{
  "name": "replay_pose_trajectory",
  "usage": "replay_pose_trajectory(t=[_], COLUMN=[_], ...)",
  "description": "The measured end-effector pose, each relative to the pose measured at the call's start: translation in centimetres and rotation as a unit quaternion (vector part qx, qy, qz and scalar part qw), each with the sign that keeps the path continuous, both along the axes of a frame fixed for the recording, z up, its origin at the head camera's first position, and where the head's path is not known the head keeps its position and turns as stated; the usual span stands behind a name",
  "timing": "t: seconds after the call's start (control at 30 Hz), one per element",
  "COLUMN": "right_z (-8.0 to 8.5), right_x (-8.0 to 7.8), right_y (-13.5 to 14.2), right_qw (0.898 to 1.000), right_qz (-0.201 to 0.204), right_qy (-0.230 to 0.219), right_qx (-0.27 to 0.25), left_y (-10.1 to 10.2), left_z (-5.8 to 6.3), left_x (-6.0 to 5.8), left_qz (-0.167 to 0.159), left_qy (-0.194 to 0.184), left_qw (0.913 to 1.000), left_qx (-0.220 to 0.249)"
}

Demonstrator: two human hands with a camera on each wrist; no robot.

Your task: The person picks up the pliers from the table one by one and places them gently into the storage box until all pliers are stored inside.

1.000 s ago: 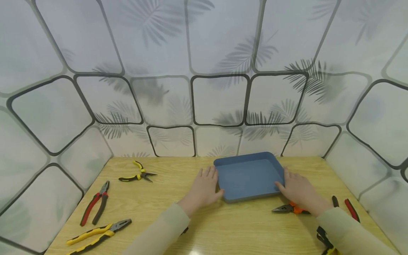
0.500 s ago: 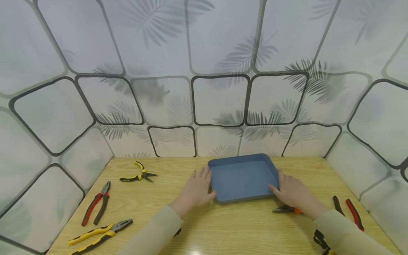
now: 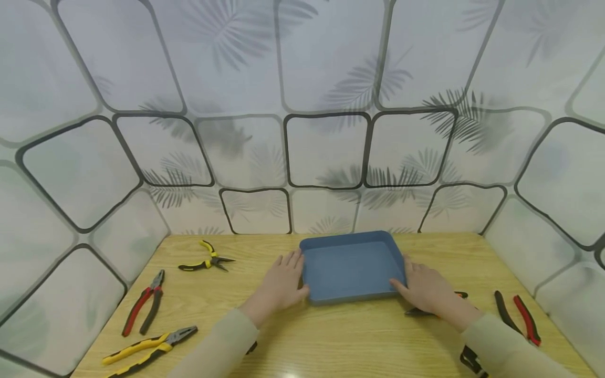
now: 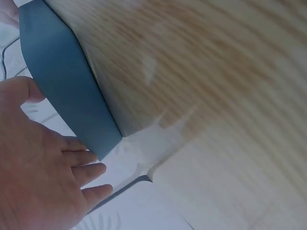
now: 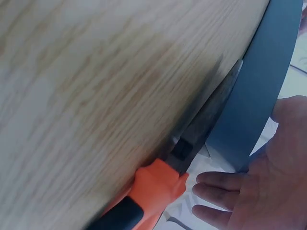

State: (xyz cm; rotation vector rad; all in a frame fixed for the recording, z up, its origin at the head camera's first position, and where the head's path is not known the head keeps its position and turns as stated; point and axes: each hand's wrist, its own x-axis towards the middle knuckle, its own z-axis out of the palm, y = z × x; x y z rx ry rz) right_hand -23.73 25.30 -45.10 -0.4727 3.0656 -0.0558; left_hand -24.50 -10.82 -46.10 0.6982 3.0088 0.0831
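Observation:
A shallow blue tray (image 3: pixel 354 270) lies on the wooden table near the back wall. My left hand (image 3: pixel 282 281) rests along its left side, fingers stretched toward the back and thumb by the near left corner. On the opposite side my right hand (image 3: pixel 427 286) lies with extended fingers against the wall and its thumb over the near right corner. From the left wrist, straight fingers (image 4: pixel 88 175) show at the tray's outer wall (image 4: pixel 67 72). Orange-handled long-nose pliers (image 5: pixel 158 184) lie close beside the tray, partly under the right hand in the head view.
Yellow-black needle-nose pliers (image 3: pixel 212 261), red-black pliers (image 3: pixel 153 289) and larger yellow-black pliers (image 3: pixel 156 346) lie on the left. On the right are red-black handles (image 3: pixel 527 320) and a dark tool (image 3: pixel 470 361), partly under the sleeve. Patterned walls enclose the table.
The tray has slid left and slightly toward me, with both hands moving along at its sides. More of the red-black handles on the right now shows.

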Motion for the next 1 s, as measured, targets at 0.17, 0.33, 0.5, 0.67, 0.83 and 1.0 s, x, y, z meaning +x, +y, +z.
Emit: replay_pose_trajectory(t=[0.17,0.33,0.5,0.67,0.83,1.0], right_z=[-0.2,-0.3,-0.6,-0.5,-0.5,-0.5], right_x=[0.3,0.6,0.8,1.1,1.6,2.1], right_y=[-0.6,-1.1,-1.6,-2.2,-2.7,-3.1], right_qw=[1.0,1.0,1.0,1.0,1.0,0.999], right_qz=[0.004,0.006,0.014,0.019,0.024,0.03], right_qy=[0.003,-0.012,-0.01,-0.006,-0.007,-0.016], right_qx=[0.003,-0.001,-0.006,-0.008,-0.01,-0.019], left_y=[-0.9,-1.7,-2.4,-3.1,-3.6,-4.1], left_z=[0.1,0.1,0.2,0.2,0.1,-0.2], left_x=[0.3,0.7,1.1,1.2,1.3,1.6], left_qz=[0.001,0.001,0.003,0.005,0.008,0.014], left_qy=[-0.011,-0.016,-0.021,-0.016,-0.017,-0.022], left_qw=[0.9997,0.9995,0.9993,0.9995,0.9996,0.9993], left_qx=[0.022,0.026,0.031,0.028,0.022,0.026])
